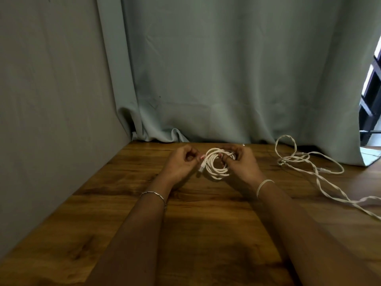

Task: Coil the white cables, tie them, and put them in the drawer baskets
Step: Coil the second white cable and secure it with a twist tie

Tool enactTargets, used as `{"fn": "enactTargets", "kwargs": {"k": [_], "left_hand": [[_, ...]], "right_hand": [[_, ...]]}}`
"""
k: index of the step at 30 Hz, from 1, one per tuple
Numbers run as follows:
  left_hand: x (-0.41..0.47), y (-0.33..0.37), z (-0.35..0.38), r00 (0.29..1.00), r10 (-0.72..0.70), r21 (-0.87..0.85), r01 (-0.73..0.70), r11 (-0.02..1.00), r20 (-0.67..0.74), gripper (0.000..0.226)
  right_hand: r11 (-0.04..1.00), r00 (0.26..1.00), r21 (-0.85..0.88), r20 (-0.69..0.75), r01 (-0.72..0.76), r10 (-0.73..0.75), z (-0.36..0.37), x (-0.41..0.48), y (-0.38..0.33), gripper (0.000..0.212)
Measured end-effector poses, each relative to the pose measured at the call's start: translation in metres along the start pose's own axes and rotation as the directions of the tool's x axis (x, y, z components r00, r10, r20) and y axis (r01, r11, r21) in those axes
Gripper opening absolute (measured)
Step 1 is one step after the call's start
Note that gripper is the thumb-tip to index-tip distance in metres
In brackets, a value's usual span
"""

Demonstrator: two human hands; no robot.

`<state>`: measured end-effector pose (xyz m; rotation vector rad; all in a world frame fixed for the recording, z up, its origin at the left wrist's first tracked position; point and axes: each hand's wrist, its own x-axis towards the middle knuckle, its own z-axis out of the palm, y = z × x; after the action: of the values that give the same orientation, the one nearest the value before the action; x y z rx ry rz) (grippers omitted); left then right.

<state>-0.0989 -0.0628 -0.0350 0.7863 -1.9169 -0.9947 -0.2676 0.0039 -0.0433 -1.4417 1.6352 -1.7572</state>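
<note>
Coiled white cable (216, 165) held just above the wooden table (185, 213), far of centre, several loops stacked into a ring. Right hand (243, 165) clamped on the coil's right side, fingers curled through the loops, forearm stretched forward, pale band (263, 185) around the wrist. Left hand (181, 164) pinching the connector end (202, 165) at the coil's left edge, fingers closed, thin bracelet (154, 195) on the wrist. Hands close together, one to each side of the coil. Well apart to the right, loose white cable (305, 159) sprawled uncoiled across the tabletop, trailing off the right edge. Behind, grey-green curtain (226, 69) bunched on the table's far edge; plain wall (51, 89) along the left.
</note>
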Motion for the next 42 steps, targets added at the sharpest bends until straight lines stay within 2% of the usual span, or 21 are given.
{"fn": "enactTargets", "kwargs": {"k": [5,7,11,15,17,19,22,26,29,32,36,38,40,42], "left_hand": [[-0.002,0.006,0.005,1.0,0.014,0.029,-0.015,0.999,0.026,0.023],[-0.001,0.005,0.008,0.999,0.031,0.053,-0.032,0.998,0.012,0.017],[-0.002,0.006,0.006,0.995,0.071,0.225,-0.055,0.973,-0.064,0.013],[-0.002,0.007,-0.001,0.946,0.239,0.515,-0.096,0.852,-0.218,0.02],[-0.001,0.003,-0.005,0.91,0.312,0.582,-0.102,0.807,-0.273,0.019],[0.001,-0.002,-0.004,0.904,0.304,0.578,-0.081,0.812,-0.301,0.019],[0.003,-0.009,0.004,0.941,0.162,0.44,-0.017,0.898,-0.296,0.014],[0.009,-0.011,0.016,0.97,-0.072,0.04,0.083,0.996,-0.231,0.007],[0.006,-0.005,0.021,0.957,-0.262,-0.324,0.21,0.922,-0.126,0.011],[0.003,-0.003,0.019,0.951,-0.307,-0.534,0.25,0.807,-0.019,0.016],[0.002,-0.002,0.015,0.937,-0.341,-0.684,0.295,0.668,0.072,0.013],[0.002,-0.001,0.015,0.918,-0.374,-0.719,0.347,0.602,0.131,0.024],[0.002,0.0,0.015,0.919,-0.356,-0.703,0.367,0.609,0.172,0.038],[0.0,0.002,0.014,0.93,-0.314,-0.665,0.358,0.656,0.191,0.04]], "right_hand": [[0.983,0.994,-0.17,-0.08,0.066,-0.08,-0.003,0.002,-0.002,0.023],[0.968,0.993,-0.24,-0.074,0.072,-0.092,-0.003,0.0,-0.003,0.024],[0.94,0.991,-0.322,-0.042,0.109,-0.129,-0.001,-0.003,-0.007,0.025],[0.946,0.993,-0.304,0.002,0.114,-0.119,0.002,-0.007,-0.013,0.026],[0.952,0.994,-0.285,0.046,0.113,-0.104,0.004,-0.007,-0.015,0.028],[0.969,0.994,-0.229,0.076,0.092,-0.077,0.006,-0.007,-0.016,0.028],[0.986,0.995,-0.149,0.077,0.074,-0.063,0.008,-0.006,-0.014,0.026],[0.988,0.992,-0.09,0.005,0.124,-0.124,0.01,-0.003,-0.012,0.022],[0.983,0.984,-0.089,-0.054,0.163,-0.168,0.014,-0.004,-0.012,0.024],[0.978,0.979,-0.111,-0.084,0.174,-0.184,0.021,-0.006,-0.013,0.022],[0.941,0.958,-0.242,-0.107,0.236,-0.267,0.024,-0.008,-0.012,0.023],[0.924,0.953,-0.288,-0.098,0.25,-0.288,0.023,-0.01,-0.013,0.024],[0.922,0.952,-0.293,-0.096,0.251,-0.29,0.022,-0.012,-0.013,0.024],[0.927,0.953,-0.279,-0.097,0.25,-0.286,0.021,-0.012,-0.012,0.024]]}}
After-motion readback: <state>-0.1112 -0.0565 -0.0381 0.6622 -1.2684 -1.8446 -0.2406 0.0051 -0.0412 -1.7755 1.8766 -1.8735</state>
